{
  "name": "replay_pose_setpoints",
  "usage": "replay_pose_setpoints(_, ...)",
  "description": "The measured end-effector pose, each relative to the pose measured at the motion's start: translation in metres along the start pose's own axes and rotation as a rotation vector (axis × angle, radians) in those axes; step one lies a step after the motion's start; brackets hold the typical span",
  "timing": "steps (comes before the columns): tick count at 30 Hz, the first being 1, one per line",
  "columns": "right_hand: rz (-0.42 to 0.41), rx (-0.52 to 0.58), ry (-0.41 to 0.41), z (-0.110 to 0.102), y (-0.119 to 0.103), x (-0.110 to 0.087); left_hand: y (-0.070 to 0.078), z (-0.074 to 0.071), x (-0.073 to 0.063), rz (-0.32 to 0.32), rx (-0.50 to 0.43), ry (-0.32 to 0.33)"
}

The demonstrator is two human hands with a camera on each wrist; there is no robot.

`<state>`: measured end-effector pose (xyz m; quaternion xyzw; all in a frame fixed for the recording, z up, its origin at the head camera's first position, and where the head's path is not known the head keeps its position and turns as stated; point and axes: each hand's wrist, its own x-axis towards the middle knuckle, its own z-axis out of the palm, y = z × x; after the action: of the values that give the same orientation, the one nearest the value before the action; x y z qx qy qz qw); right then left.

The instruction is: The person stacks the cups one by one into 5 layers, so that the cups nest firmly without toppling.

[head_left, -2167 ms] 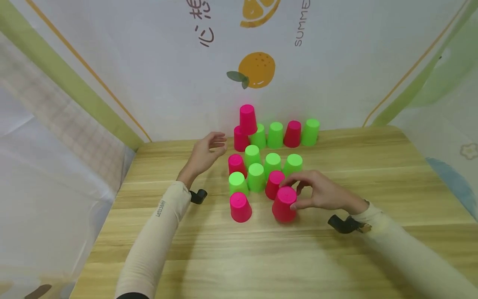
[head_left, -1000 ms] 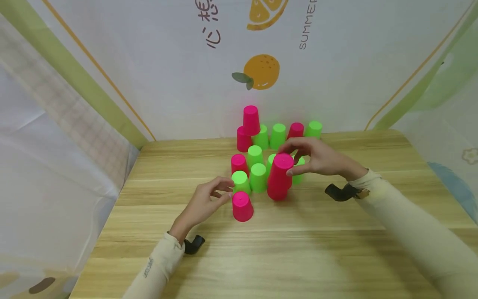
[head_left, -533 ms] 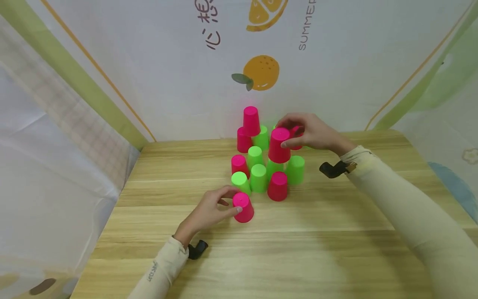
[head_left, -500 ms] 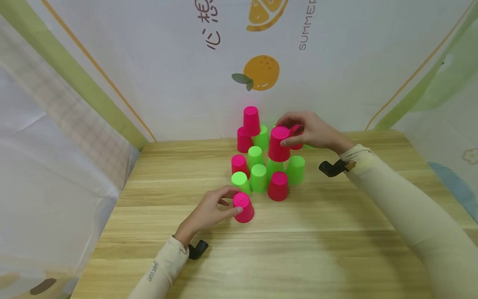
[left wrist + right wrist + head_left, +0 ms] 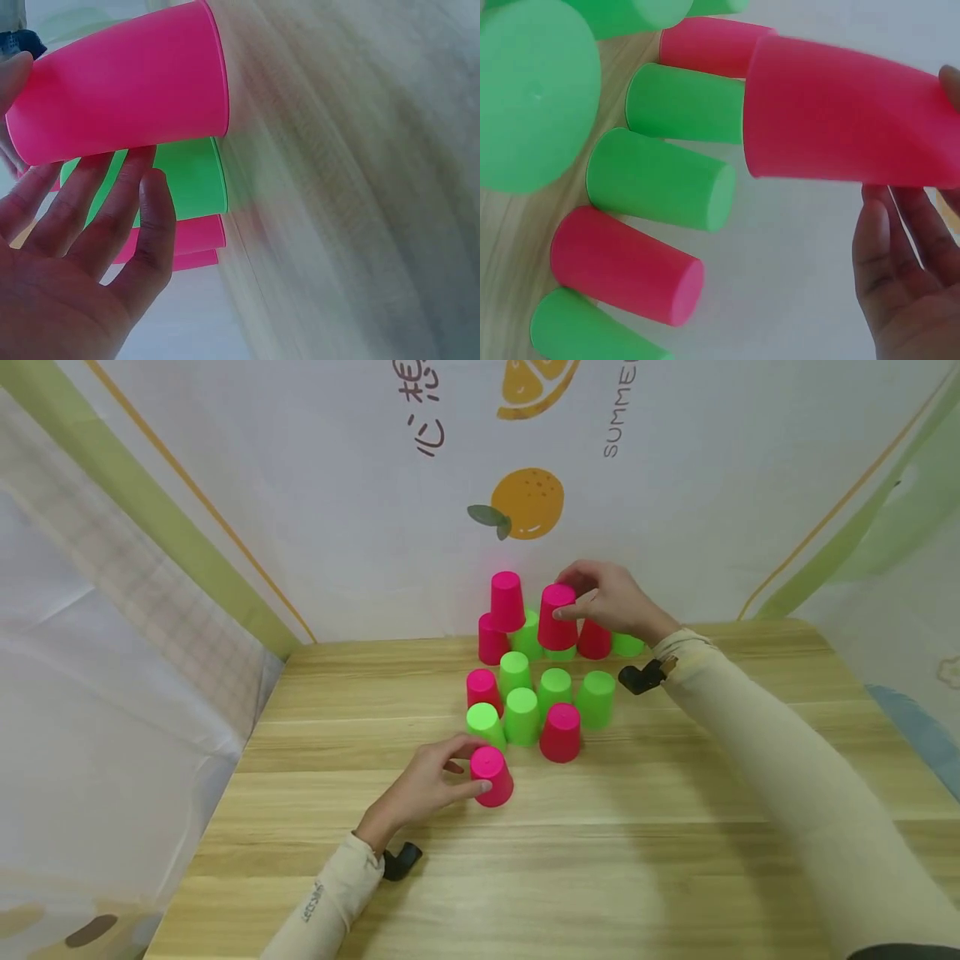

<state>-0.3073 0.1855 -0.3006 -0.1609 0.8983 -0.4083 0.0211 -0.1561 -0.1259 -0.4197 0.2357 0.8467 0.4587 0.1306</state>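
Observation:
My right hand [image 5: 613, 600] pinches an upside-down pink cup [image 5: 557, 625] near its closed end, raised over the back row. The right wrist view shows this cup [image 5: 840, 112] clear of the cups behind it, its rim near a green cup [image 5: 682, 101]. My left hand [image 5: 422, 783] holds the front pink cup [image 5: 492, 781], thumb on one side and fingers on the other; its rim is at the tabletop. Another pink cup [image 5: 507, 600] sits atop the row's left end, over a pink cup [image 5: 492, 643] and a green cup [image 5: 528, 635].
Several inverted cups stand mid-table: green cups [image 5: 522, 717] with a pink cup [image 5: 482, 689] at left and a pink cup [image 5: 560, 733] front right. The back row's right end has a pink cup [image 5: 595, 639] and a green cup [image 5: 628, 645]. A printed cloth [image 5: 675, 485] hangs behind the wooden table [image 5: 570, 877].
My right hand has lifted a pink cup off the front right and carried it back to the rear row. My left hand has come forward from the back left and gripped the front pink cup.

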Motion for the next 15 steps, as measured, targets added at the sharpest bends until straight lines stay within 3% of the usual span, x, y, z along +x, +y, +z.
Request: replay_pose_setpoints(15, 0.080, 0.018, 0.169, 0.015, 0.013, 0.029, -0.001, 0.003, 0.001, 0.005, 0.017, -0.002)
